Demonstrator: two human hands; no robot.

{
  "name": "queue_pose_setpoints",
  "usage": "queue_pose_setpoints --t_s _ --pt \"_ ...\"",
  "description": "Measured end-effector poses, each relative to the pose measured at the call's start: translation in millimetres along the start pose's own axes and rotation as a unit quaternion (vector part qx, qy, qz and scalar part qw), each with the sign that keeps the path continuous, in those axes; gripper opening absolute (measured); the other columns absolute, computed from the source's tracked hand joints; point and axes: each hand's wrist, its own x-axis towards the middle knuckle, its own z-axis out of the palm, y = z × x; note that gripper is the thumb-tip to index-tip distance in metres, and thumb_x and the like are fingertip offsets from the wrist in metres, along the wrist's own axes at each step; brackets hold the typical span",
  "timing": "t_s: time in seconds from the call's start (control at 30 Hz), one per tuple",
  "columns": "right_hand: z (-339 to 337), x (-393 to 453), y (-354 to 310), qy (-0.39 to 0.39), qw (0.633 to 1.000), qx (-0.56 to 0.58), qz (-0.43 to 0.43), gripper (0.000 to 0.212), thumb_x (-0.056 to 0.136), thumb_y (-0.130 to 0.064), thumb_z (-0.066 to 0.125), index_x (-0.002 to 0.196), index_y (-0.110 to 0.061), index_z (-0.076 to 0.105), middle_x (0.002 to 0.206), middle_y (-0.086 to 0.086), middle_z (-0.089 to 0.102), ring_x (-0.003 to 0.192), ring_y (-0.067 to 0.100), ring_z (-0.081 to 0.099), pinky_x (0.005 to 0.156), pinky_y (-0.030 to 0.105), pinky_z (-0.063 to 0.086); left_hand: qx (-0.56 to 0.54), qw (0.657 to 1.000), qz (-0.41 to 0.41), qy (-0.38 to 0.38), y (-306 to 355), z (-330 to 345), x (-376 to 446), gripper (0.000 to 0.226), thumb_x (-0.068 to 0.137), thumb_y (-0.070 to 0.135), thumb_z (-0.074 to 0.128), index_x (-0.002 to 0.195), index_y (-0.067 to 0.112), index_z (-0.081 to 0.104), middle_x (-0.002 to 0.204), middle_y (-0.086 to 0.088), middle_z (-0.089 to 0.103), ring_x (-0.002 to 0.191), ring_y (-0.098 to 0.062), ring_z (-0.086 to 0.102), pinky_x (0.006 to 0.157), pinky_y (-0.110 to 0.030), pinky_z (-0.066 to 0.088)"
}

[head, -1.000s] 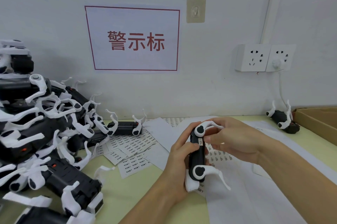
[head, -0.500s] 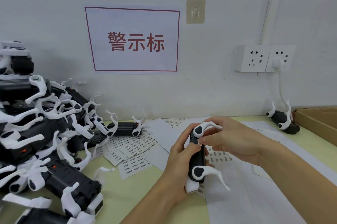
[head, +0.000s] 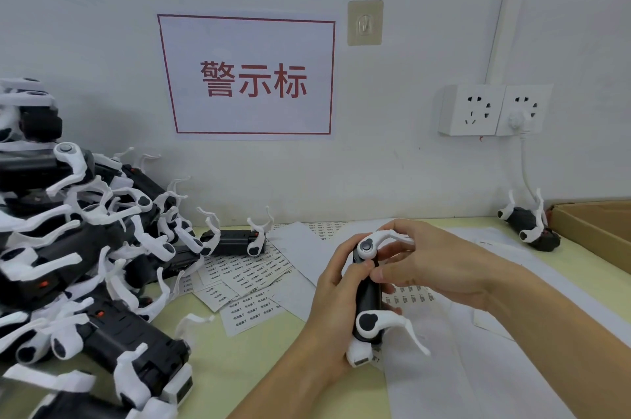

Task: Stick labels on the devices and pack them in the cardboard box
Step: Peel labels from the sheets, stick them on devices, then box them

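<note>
At lower centre the left hand [head: 333, 312] grips an upright black-and-white device [head: 368, 299] while the right hand [head: 426, 268] pinches its upper part, above label sheets [head: 246, 278] on the bench [head: 259, 360], a device pile [head: 78, 265] at left, a cardboard box [head: 594, 230] at right.

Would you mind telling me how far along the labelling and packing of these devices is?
Early, it seems. One device lies beside the cardboard box, perhaps already labelled; the box's inside is out of view. In hand: the left hand grips a device while the right hand pinches at its upper body, apparently pressing a label. Left: the big pile and the label sheets.
</note>
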Motion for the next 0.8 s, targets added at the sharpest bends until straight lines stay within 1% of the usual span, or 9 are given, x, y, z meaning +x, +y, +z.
queue_pose_setpoints --t_s 0.07,0.17,0.27,0.33,0.4,0.47,0.57,0.7,0.8 --pt "1.8 -0.4 -0.7 0.012 1.000 -0.007 0.007 0.036 0.080 0.006 0.075 0.111 -0.009 0.064 0.097 0.013 0.069 0.070 0.022 0.061 0.073 0.031 0.049 -0.003 1.000 -0.003 -0.003 0.1 0.4 -0.1 0.035 0.095 0.007 0.052 0.111 0.032 0.071 0.104 -0.010 0.073 0.080 -0.025 0.057 0.073 -0.043 0.056" --pt "3.9 -0.5 -1.9 0.026 0.999 -0.015 0.013 0.038 0.078 0.008 0.075 0.110 -0.008 0.063 0.091 0.010 0.069 0.068 0.021 0.059 0.069 0.031 0.046 -0.002 1.000 0.002 -0.005 0.9 1.3 -0.4 0.039 0.094 0.005 0.048 0.108 0.032 0.072 0.099 -0.009 0.073 0.078 -0.024 0.057 0.071 -0.042 0.054" --pt "4.0 1.0 -3.3 0.033 0.999 -0.015 0.015 0.037 0.078 0.009 0.074 0.109 -0.008 0.062 0.085 0.006 0.068 0.068 0.021 0.058 0.068 0.032 0.043 -0.003 1.000 0.000 -0.011 1.1 0.8 0.0 0.044 0.091 0.001 0.043 0.111 0.028 0.071 0.101 -0.011 0.071 0.083 -0.027 0.056 0.070 -0.040 0.053" --pt "2.8 0.7 -3.6 0.030 0.999 -0.008 0.018 0.037 0.079 0.012 0.071 0.110 -0.007 0.062 0.090 0.011 0.069 0.071 0.022 0.058 0.072 0.035 0.042 -0.014 1.000 0.001 -0.024 1.5 0.8 -0.5 0.043 0.090 0.002 0.044 0.115 0.026 0.069 0.103 -0.011 0.070 0.084 -0.029 0.054 0.070 -0.040 0.051" --pt "0.2 -0.1 -2.7 0.022 1.000 0.001 0.020 0.037 0.081 0.013 0.067 0.112 -0.005 0.062 0.100 0.019 0.070 0.074 0.024 0.058 0.073 0.036 0.042 -0.024 0.999 0.010 -0.039 1.8 0.4 -1.5 0.042 0.082 0.010 0.049 0.115 0.026 0.070 0.101 -0.010 0.069 0.080 -0.025 0.056 0.070 -0.039 0.051" --pt "-1.2 0.2 -1.4 0.012 1.000 0.010 0.016 0.033 0.084 0.010 0.066 0.112 -0.006 0.063 0.099 0.016 0.071 0.075 0.023 0.059 0.073 0.036 0.042 -0.024 0.998 0.014 -0.048 2.4 -0.6 -2.0 0.048 0.075 0.013 0.050 0.117 0.026 0.069 0.102 -0.010 0.067 0.080 -0.024 0.057 0.069 -0.038 0.051" --pt "0.2 2.4 0.1 0.015 1.000 0.009 0.008 0.027 0.085 0.002 0.069 0.109 -0.009 0.065 0.091 0.006 0.072 0.074 0.021 0.059 0.075 0.036 0.043 -0.005 0.998 0.017 -0.056 1.5 -1.9 -2.0 0.052 0.076 0.011 0.052 0.125 0.024 0.064 0.108 -0.015 0.063 0.090 -0.030 0.054 0.069 -0.037 0.050" --pt "1.8 3.0 0.0 0.014 1.000 0.001 0.004 0.024 0.085 0.002 0.069 0.105 -0.010 0.066 0.089 0.004 0.072 0.072 0.021 0.059 0.073 0.035 0.041 0.008 0.999 0.020 -0.049 1.1 -2.0 -2.6 0.051 0.077 0.009 0.054 0.124 0.024 0.065 0.101 -0.014 0.064 0.081 -0.025 0.057 0.065 -0.036 0.052" --pt "-0.2 1.8 -0.2 0.014 1.000 -0.004 0.003 0.025 0.086 0.005 0.064 0.106 -0.010 0.067 0.092 0.006 0.072 0.073 0.020 0.059 0.072 0.034 0.042 0.003 0.999 0.018 -0.052 0.8 -2.6 -2.4 0.054 0.075 0.010 0.052 0.126 0.023 0.064 0.105 -0.016 0.063 0.086 -0.029 0.054 0.065 -0.036 0.052"
